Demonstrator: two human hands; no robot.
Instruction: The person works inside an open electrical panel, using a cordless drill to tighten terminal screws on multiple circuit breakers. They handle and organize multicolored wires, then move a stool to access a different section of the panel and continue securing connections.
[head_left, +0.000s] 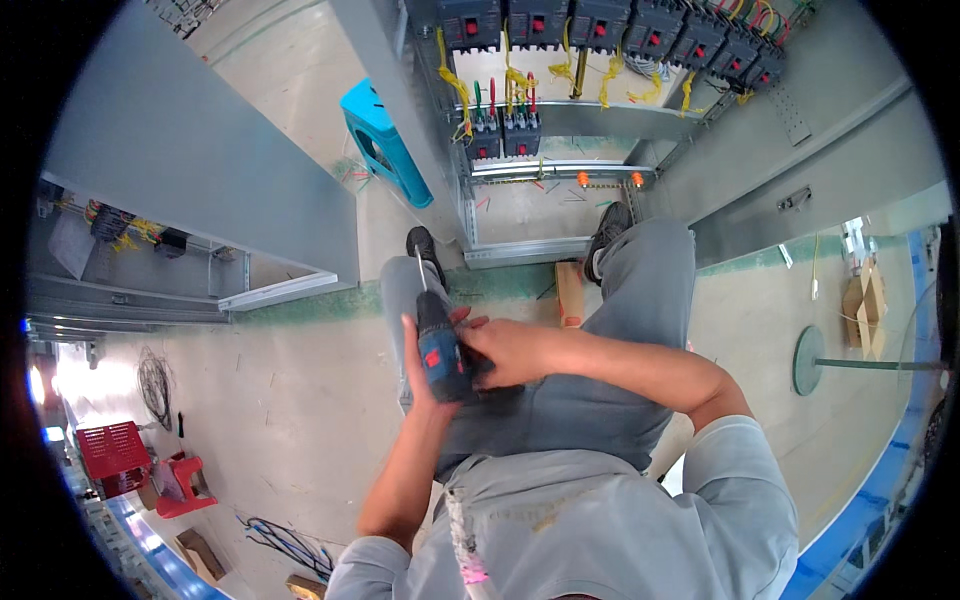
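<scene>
A grey metal cabinet (820, 135) stands open from 12 to 2 o'clock, and a 2nd cabinet (200, 150) fills 10 o'clock. The person's legs in grey trousers (640, 310) reach toward 12 o'clock, knees bent and apart, with a dark shoe at the end of each. At 11 o'clock, near the opening, is a turquoise plastic stool (366, 106). A red crate (112, 450) and a small red stool (183, 487) sit together at 8 o'clock; a green disc (807, 360) on a pole is at 3 o'clock.

The power drill (436, 335), blue and black, is held near the centre of the view, over the lap toward the left thigh. Its thin bit (420, 265) points to about 12 o'clock. The left hand (424, 385) grips the body from its 9 o'clock side. The right hand (508, 350) touches it from 3 o'clock, fingers bent and partly hidden; I cannot tell whether they close around it. Between the shoes, at the drill's 2 o'clock, lies a brown block (569, 290). Inside the opening, 2 black breakers (521, 138) hang below a longer row.
</scene>
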